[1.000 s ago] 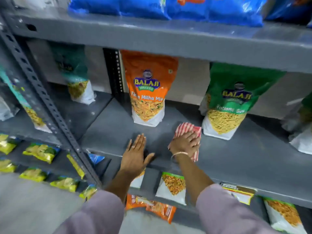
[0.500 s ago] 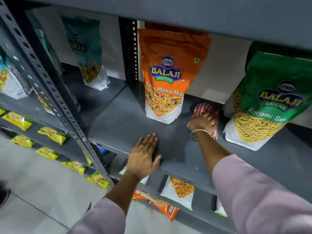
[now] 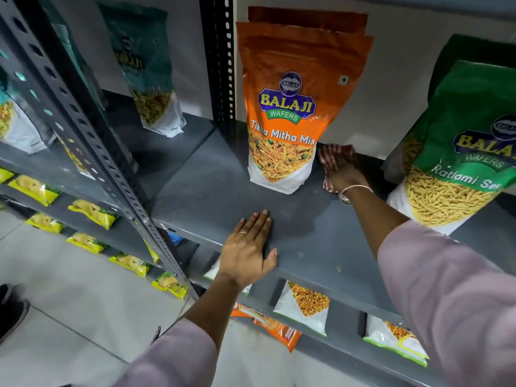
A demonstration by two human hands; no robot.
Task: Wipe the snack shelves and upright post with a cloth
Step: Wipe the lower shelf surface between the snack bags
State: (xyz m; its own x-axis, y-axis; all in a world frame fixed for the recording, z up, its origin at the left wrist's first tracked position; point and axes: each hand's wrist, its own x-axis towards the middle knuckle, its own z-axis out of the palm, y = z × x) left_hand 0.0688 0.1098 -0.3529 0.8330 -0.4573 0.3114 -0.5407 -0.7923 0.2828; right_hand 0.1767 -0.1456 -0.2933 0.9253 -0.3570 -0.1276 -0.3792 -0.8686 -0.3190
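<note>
A grey metal shelf (image 3: 212,191) runs across the view. My right hand (image 3: 347,177) presses a red-and-white checked cloth (image 3: 336,157) onto the shelf near its back, between an orange Tikha Mitha Mix bag (image 3: 287,107) and a green Ratlami Sev bag (image 3: 460,152). My left hand (image 3: 248,250) lies flat, fingers apart, on the shelf's front edge. A perforated grey upright post (image 3: 83,121) slants down at the left. Another perforated post (image 3: 220,57) stands at the back, left of the orange bag.
A teal snack bag (image 3: 150,74) stands on the neighbouring shelf to the left. Yellow packets (image 3: 92,213) line lower shelves at the left, and white and orange packets (image 3: 304,305) sit below the wiped shelf. A dark shoe (image 3: 11,311) rests on the tiled floor.
My right hand has slid the cloth from the shelf's front part to the back, beside the orange bag. My view has come closer and lower. My left hand has stayed flat on the edge.
</note>
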